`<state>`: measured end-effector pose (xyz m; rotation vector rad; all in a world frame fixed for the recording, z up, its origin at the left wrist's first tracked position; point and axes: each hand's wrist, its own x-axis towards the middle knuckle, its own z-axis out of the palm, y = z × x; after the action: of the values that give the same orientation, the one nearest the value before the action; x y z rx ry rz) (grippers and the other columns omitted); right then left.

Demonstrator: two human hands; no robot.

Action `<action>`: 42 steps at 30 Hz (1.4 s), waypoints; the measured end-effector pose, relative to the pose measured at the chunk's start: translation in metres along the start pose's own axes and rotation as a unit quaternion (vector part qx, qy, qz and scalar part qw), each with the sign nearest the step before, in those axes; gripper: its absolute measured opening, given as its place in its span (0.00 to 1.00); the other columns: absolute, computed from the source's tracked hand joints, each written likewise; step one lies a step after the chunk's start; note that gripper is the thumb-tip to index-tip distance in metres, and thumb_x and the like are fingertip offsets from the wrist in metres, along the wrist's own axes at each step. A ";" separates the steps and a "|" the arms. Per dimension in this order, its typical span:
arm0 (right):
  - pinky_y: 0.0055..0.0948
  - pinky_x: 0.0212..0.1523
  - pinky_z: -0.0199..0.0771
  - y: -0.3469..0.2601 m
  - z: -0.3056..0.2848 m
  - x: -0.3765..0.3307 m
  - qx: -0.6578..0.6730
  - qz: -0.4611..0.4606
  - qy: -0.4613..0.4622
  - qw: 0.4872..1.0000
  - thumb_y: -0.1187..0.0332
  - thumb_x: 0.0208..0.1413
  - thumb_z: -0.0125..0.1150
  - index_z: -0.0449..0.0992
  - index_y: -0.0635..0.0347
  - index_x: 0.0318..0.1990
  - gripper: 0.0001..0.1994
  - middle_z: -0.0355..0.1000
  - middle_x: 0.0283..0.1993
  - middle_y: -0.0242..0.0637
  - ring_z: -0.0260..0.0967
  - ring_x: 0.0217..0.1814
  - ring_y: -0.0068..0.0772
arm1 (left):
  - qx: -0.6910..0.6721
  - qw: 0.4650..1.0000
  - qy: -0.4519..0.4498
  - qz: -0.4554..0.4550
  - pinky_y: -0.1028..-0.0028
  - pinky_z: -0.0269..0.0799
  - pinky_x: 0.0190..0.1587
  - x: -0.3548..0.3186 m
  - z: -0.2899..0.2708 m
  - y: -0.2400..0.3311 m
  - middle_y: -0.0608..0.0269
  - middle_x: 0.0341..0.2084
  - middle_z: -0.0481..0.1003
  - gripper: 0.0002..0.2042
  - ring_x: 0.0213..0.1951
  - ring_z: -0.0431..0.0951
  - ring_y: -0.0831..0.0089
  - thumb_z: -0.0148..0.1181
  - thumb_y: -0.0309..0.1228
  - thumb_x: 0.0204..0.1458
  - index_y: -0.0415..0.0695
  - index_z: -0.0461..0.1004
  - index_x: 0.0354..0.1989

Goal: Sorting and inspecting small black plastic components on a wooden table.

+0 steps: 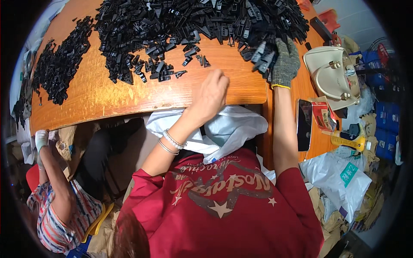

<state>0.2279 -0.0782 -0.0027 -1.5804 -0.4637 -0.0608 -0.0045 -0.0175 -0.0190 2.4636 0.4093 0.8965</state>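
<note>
A large heap of small black plastic clip-like parts (172, 26) covers the far side of the wooden table (167, 92). My left hand (211, 94), bare, is closed just over the table's near edge, below a few loose parts; whatever its fingers hold, if anything, is hidden. In a grey knitted glove with a yellow cuff, my right hand (285, 64) reaches to the heap's right end. Its fingers are stretched out beside several slightly blurred black parts (263, 58), which lie against its left side.
A white plastic bag (241, 124) hangs open beneath the table edge before me. To the right are a phone (304, 124), a red packet (322, 114), a cream handbag (331, 73) and a yellow bottle (350, 140). Another person (64, 202) sits at left near a smaller heap (64, 60).
</note>
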 end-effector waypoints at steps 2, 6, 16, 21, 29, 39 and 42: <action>0.28 0.50 0.70 -0.017 0.013 -0.012 0.005 0.010 0.024 1.000 0.67 0.50 0.64 0.76 0.66 0.50 0.19 0.73 0.50 0.44 0.70 0.47 0.33 | -0.002 0.999 -0.050 0.021 0.64 0.71 0.30 -0.002 -0.002 0.002 0.58 0.33 0.69 0.13 0.34 0.74 0.58 0.58 0.20 0.40 0.42 0.71 0.37; 0.29 0.52 0.68 -0.020 0.030 -0.025 0.048 0.012 0.001 0.999 0.70 0.52 0.61 0.76 0.68 0.47 0.16 0.73 0.49 0.46 0.69 0.51 0.35 | -0.013 0.992 -0.095 0.084 0.64 0.71 0.32 0.008 0.004 0.008 0.56 0.33 0.67 0.15 0.36 0.72 0.58 0.57 0.22 0.40 0.43 0.69 0.40; 0.25 0.50 0.70 -0.040 0.054 -0.048 0.119 -0.067 -0.110 0.985 0.73 0.54 0.59 0.75 0.65 0.50 0.15 0.73 0.49 0.38 0.71 0.46 0.27 | 0.031 0.993 -0.068 0.085 0.65 0.71 0.32 0.011 -0.003 -0.001 0.54 0.35 0.65 0.13 0.38 0.70 0.59 0.54 0.22 0.43 0.38 0.69 0.40; 0.24 0.46 0.72 -0.034 0.028 0.009 0.149 -0.018 0.001 0.989 0.73 0.53 0.59 0.75 0.69 0.50 0.16 0.74 0.48 0.40 0.71 0.45 0.25 | 0.015 0.992 -0.064 0.103 0.66 0.71 0.35 -0.003 -0.009 0.000 0.55 0.35 0.69 0.14 0.37 0.73 0.58 0.55 0.23 0.44 0.39 0.70 0.42; 0.36 0.60 0.62 0.013 0.018 0.153 -0.255 -0.169 -0.004 0.952 0.61 0.55 0.58 0.73 0.67 0.52 0.22 0.70 0.56 0.50 0.66 0.59 0.45 | -0.001 0.968 -0.143 0.208 0.70 0.72 0.35 0.000 0.017 0.020 0.55 0.39 0.69 0.15 0.38 0.72 0.63 0.57 0.25 0.46 0.35 0.70 0.43; 0.43 0.51 0.68 0.018 0.055 0.129 -0.303 -0.187 -0.058 0.933 0.49 0.58 0.50 0.75 0.54 0.49 0.21 0.73 0.49 0.46 0.69 0.52 0.52 | -0.086 0.971 -0.187 0.124 0.64 0.70 0.39 0.033 0.017 0.010 0.53 0.37 0.67 0.18 0.39 0.71 0.56 0.57 0.23 0.40 0.37 0.70 0.44; 0.42 0.51 0.68 -0.005 0.061 0.101 -0.366 -0.104 -0.047 0.924 0.49 0.57 0.51 0.77 0.53 0.50 0.21 0.74 0.50 0.46 0.70 0.52 0.50 | -0.081 0.973 -0.174 0.127 0.64 0.70 0.39 0.030 0.020 0.007 0.53 0.37 0.67 0.19 0.39 0.71 0.56 0.60 0.23 0.39 0.38 0.70 0.43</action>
<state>0.3042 0.0060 0.0296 -2.2665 -0.7376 -0.3570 0.0318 -0.0167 -0.0128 2.4859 -0.0988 0.5460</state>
